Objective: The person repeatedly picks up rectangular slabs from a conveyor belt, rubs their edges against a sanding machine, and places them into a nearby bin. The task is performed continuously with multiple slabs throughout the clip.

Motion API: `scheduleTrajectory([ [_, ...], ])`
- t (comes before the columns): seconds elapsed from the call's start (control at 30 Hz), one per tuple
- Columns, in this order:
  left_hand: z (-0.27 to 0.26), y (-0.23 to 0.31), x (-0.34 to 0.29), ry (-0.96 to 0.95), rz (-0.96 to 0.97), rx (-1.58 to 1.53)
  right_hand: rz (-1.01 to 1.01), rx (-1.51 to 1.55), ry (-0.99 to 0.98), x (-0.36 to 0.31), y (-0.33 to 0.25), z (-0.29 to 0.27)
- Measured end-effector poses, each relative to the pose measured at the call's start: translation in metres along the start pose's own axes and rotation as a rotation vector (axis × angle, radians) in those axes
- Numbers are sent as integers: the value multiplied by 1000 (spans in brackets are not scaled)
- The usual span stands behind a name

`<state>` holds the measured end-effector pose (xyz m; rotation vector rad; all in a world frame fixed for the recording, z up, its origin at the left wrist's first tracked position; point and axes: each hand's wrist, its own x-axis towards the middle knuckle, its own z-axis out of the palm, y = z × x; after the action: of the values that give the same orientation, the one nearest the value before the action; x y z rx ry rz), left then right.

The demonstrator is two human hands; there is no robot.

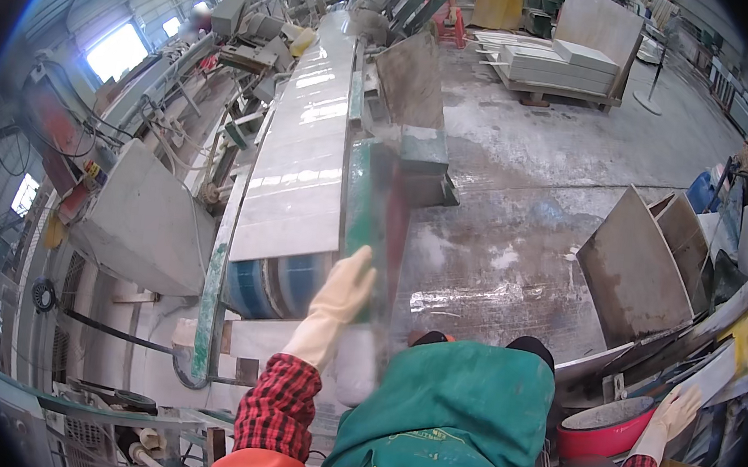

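My left hand point(346, 287), in a cream rubber glove, reaches to the green side rail point(362, 201) of a conveyor. Its fingers are stretched out at the rail, beside the conveyor's blue end roller point(302, 282); nothing shows in its grip. Pale, glossy slabs point(296, 154) lie in a long row on the belt. Far to the right, my right hand point(677, 410), gloved the same way, has its fingers extended beside a long pale strip point(710, 372), above a red basin point(607, 429). Whether those fingers touch the strip is hard to make out.
Brown-grey boards point(637, 263) lean upright at the right. Stacked white slabs point(559, 67) rest on a low pallet at the back. A large pale box-like block point(148, 221) stands left of the conveyor. Wet concrete floor point(506, 219) lies between the conveyor and the boards.
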<state>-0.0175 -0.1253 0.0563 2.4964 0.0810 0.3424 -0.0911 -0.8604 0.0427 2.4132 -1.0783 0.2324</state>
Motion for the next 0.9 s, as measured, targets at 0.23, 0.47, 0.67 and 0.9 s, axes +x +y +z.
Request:
scheduleTrajectory([
  [0.23, 26, 17, 12, -73, 103, 298, 21, 97, 92, 36, 9, 51],
  [0.47, 38, -1, 11, 27, 218, 314, -83, 253, 90, 46, 28, 93],
  [0.67, 30, 14, 14, -38, 155, 291, -76, 284, 156, 41, 31, 104],
  [0.9, 35, 3, 12, 44, 201, 284, -143, 371, 195, 39, 35, 114],
])
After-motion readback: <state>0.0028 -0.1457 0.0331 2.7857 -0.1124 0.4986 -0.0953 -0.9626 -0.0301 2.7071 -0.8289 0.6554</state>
